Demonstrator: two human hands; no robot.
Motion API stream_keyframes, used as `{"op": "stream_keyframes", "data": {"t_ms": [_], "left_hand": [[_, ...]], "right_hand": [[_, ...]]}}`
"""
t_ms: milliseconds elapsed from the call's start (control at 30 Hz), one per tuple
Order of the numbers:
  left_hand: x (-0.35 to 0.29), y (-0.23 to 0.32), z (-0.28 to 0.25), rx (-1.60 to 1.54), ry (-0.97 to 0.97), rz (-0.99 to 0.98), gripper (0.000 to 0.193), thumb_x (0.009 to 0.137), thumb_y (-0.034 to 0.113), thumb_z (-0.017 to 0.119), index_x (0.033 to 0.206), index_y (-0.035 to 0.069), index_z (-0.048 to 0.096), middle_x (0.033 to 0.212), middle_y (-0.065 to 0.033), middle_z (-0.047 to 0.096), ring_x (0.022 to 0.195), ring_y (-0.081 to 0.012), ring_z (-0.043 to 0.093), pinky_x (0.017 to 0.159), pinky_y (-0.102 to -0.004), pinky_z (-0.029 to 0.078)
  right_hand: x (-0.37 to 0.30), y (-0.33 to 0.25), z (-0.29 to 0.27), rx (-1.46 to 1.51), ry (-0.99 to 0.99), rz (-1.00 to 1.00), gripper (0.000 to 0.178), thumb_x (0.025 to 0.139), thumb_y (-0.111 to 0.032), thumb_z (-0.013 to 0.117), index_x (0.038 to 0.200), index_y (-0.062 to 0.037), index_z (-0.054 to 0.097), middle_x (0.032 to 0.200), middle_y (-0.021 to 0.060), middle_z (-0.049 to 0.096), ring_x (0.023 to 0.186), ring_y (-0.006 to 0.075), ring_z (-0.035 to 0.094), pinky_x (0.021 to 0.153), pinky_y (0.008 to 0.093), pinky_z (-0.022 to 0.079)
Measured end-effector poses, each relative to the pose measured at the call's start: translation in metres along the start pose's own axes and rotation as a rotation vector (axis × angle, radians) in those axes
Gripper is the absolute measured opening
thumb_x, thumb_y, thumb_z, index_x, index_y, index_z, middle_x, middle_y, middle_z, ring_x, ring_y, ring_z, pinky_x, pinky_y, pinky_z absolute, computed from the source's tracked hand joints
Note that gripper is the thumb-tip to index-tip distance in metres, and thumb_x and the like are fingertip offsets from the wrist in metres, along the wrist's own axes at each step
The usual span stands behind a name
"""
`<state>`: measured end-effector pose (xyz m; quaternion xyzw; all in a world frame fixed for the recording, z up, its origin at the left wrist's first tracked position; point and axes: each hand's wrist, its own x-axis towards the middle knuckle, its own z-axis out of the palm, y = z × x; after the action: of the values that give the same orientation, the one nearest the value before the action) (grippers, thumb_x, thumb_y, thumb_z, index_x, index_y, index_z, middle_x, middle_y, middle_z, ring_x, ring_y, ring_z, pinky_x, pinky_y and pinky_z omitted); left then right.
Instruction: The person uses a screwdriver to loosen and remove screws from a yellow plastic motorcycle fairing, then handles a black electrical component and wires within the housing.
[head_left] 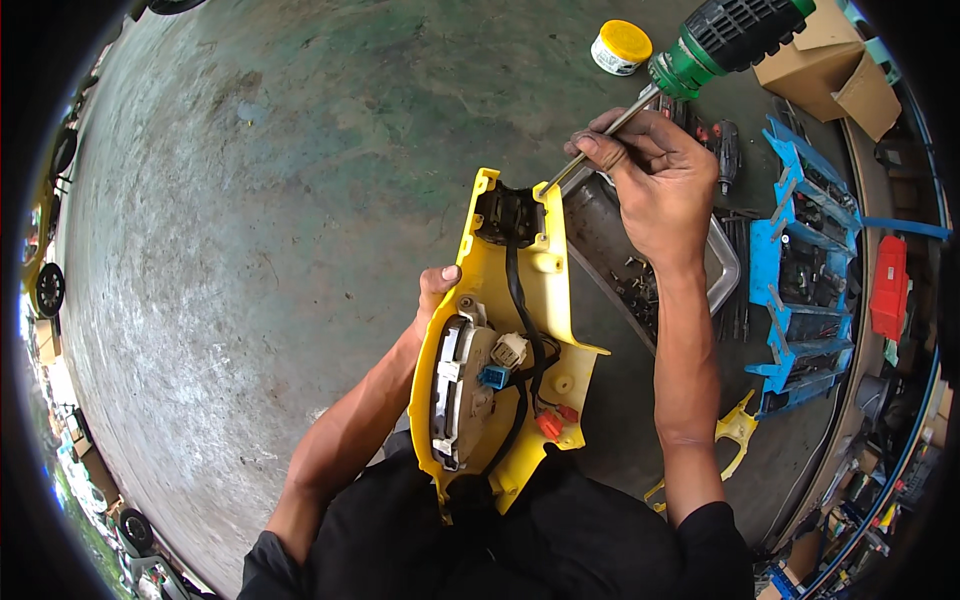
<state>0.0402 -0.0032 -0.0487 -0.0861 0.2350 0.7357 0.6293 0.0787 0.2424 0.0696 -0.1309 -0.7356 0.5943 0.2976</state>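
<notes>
One stained grey-green concrete floor; blue toolbox, cardboard boxes right.

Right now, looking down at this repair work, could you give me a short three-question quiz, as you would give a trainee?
1. True or false: the right hand grips the screwdriver by its metal shaft.
2. Which hand steadies the yellow instrument housing?
3. The small tub on the floor has a lid that is: A red, B yellow, C blue.

Key: 1 true, with the green and black handle left free. 2 the left hand, thumb on its edge. 3 B.
</notes>
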Motion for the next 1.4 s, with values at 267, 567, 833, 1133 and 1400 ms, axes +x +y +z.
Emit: {"op": "stream_keyframes", "data": {"t_ms": [267,567,833,1133,1400], "left_hand": [[-0.004,0.009,-0.003,-0.006,0.013,0.037,0.086,0.074,0.05,0.063,0.144,0.006,0.042,0.125,-0.0186,0.059,0.108,-0.0327,0.063,0.094,-0.0476,0.054],[-0.003,0.012,-0.002,0.004,0.016,0.03,0.085,0.074,0.05,0.063,0.144,0.006,0.043,0.125,-0.0188,0.06,0.108,-0.0328,0.063,0.094,-0.0476,0.054],[0.0,0.012,0.0,0.01,0.021,0.017,0.085,0.075,0.051,0.063,0.144,0.006,0.043,0.125,-0.0189,0.06,0.107,-0.033,0.063,0.094,-0.0477,0.054],[-0.002,0.014,-0.001,0.009,0.028,0.017,0.085,0.075,0.051,0.063,0.143,0.006,0.044,0.124,-0.0191,0.06,0.107,-0.0331,0.064,0.093,-0.0477,0.054],[-0.002,0.014,0.0,0.011,0.021,0.017,0.084,0.075,0.051,0.063,0.143,0.005,0.044,0.124,-0.0192,0.06,0.107,-0.0332,0.064,0.093,-0.0478,0.054]], "right_hand": [[-0.028,-0.001,-0.023,0.327,0.113,0.097,0.011,0.101,-0.005,0.057,0.109,0.0007,0.06,0.096,0.0123,0.07,0.091,0.0266,0.073,0.082,0.0378,0.063],[-0.052,0.015,-0.028,0.413,0.175,0.162,0.013,0.101,-0.007,0.057,0.112,-0.0014,0.059,0.097,0.0136,0.069,0.092,0.03,0.073,0.082,0.0391,0.064],[-0.059,0.021,-0.024,0.438,0.187,0.143,0.011,0.1,-0.006,0.058,0.111,-0.0016,0.059,0.098,0.0126,0.067,0.093,0.0306,0.072,0.083,0.0402,0.064],[-0.055,0.02,-0.024,0.395,0.133,0.141,0.013,0.1,-0.006,0.058,0.112,-0.0014,0.059,0.097,0.0125,0.067,0.093,0.0301,0.072,0.083,0.0392,0.063],[-0.05,0.029,-0.032,0.443,-0.034,0.029,0.013,0.101,-0.005,0.056,0.113,-0.0024,0.058,0.098,0.012,0.066,0.096,0.0288,0.07,0.087,0.0406,0.062]]}}
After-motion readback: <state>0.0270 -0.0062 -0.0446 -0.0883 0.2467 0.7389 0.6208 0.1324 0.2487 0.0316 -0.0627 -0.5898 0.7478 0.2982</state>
